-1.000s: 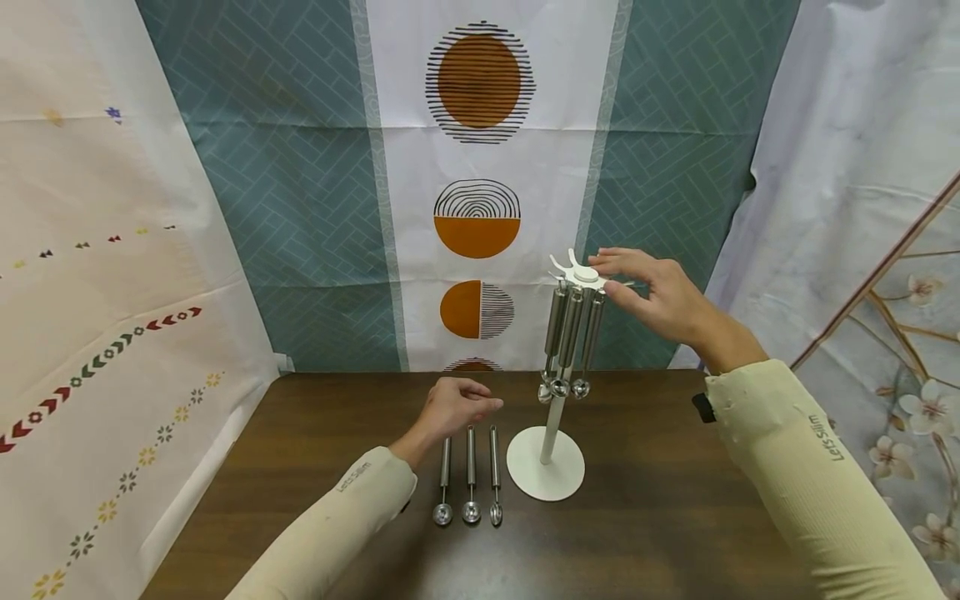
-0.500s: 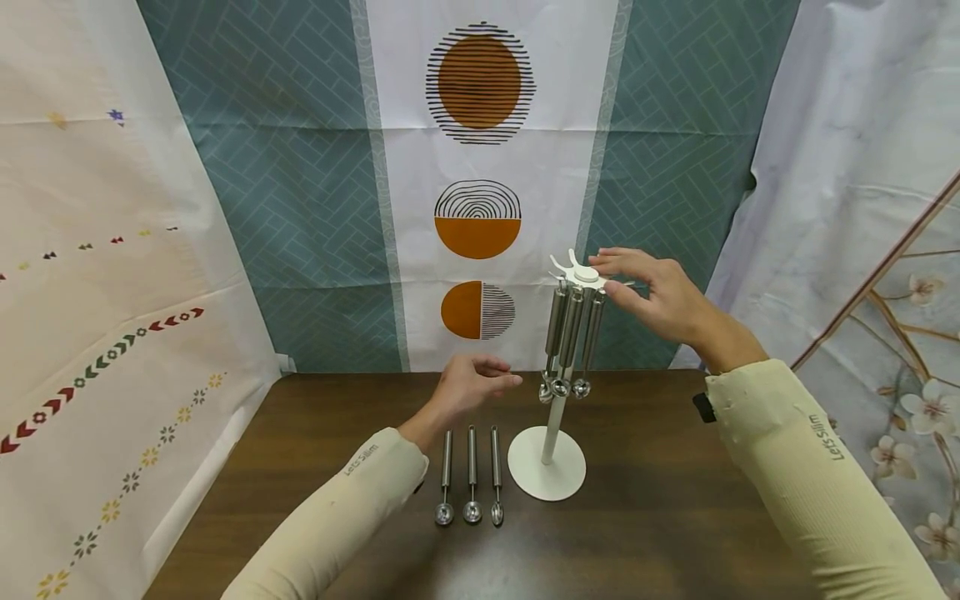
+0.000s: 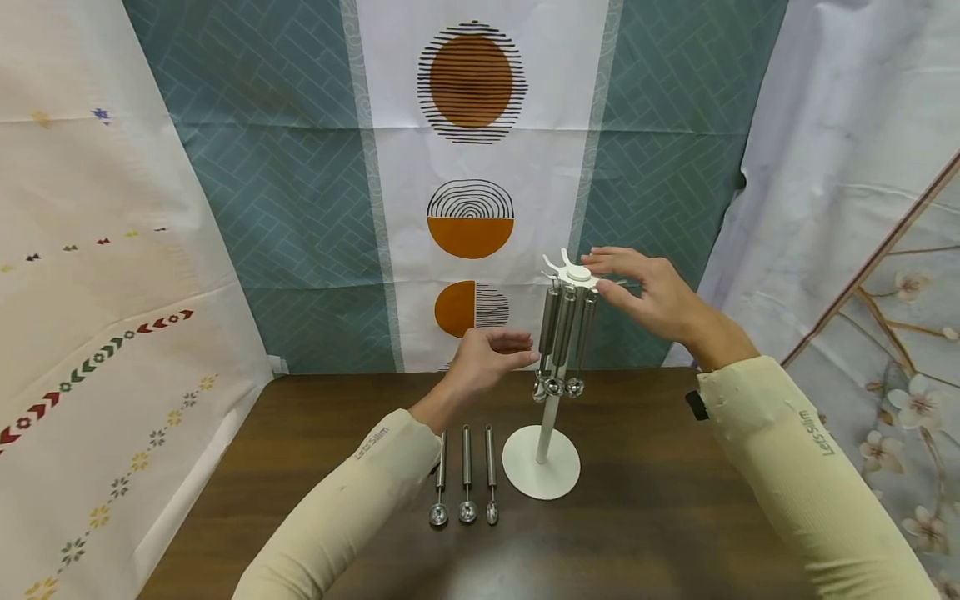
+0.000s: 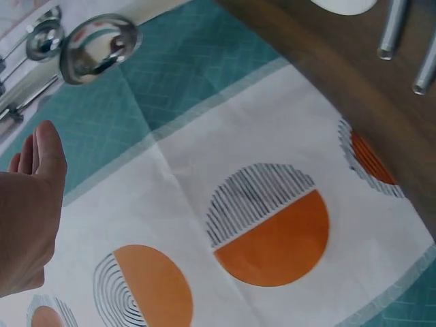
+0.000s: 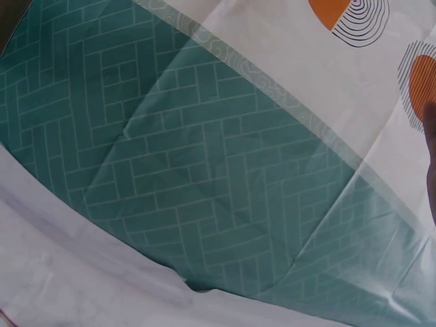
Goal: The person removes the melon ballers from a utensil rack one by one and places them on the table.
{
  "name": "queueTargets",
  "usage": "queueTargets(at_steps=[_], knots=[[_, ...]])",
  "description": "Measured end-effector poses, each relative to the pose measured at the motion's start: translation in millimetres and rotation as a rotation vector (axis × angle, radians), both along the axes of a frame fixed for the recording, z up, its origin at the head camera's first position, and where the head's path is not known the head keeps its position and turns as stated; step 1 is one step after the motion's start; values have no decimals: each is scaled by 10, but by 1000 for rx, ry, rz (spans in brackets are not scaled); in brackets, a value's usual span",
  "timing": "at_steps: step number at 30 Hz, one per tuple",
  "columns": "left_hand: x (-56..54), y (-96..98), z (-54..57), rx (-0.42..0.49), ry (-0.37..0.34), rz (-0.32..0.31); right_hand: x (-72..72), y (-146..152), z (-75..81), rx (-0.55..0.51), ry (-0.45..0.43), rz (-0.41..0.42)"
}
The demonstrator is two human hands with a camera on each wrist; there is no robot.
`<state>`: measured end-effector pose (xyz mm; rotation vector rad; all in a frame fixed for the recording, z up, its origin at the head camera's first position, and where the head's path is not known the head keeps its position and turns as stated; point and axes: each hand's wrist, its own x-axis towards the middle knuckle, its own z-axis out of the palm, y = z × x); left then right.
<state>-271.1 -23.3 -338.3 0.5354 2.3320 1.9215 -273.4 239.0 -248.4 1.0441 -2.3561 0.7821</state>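
A white utensil stand (image 3: 548,421) with a round base and hooked top stands on the table. Several metal scoops (image 3: 564,329) hang from its hooks, handles up. My right hand (image 3: 660,296) holds the top of the stand, fingers over the central disc and thumb at its front edge; only a finger of it shows at the edge of the right wrist view. My left hand (image 3: 487,362) is raised just left of the hanging scoops, fingers straight and holding nothing. In the left wrist view its fingertips point toward a hanging scoop's round bowl (image 4: 99,49), with a gap between.
Three more metal scoops lie side by side left of the stand's base: a left one (image 3: 438,515), a middle one (image 3: 467,510) and an oval-ended one (image 3: 492,511). The brown table (image 3: 645,500) ends at a patterned cloth backdrop (image 3: 292,208). Light cloths hang at both sides.
My left hand has risen from above the lying scoops and moved right toward the hanging ones. My right hand stays at the top of the stand. The head view has shifted slightly.
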Motion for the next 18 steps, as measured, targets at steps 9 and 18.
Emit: queueTargets(at_steps=[9, 18], knots=[[-55, 160, 99, 10, 45, -41, -6, -4, -3, 4, 3, -1], [-51, 239, 130, -13, 59, 8, 0, -1, -8, -1, 10, -7]])
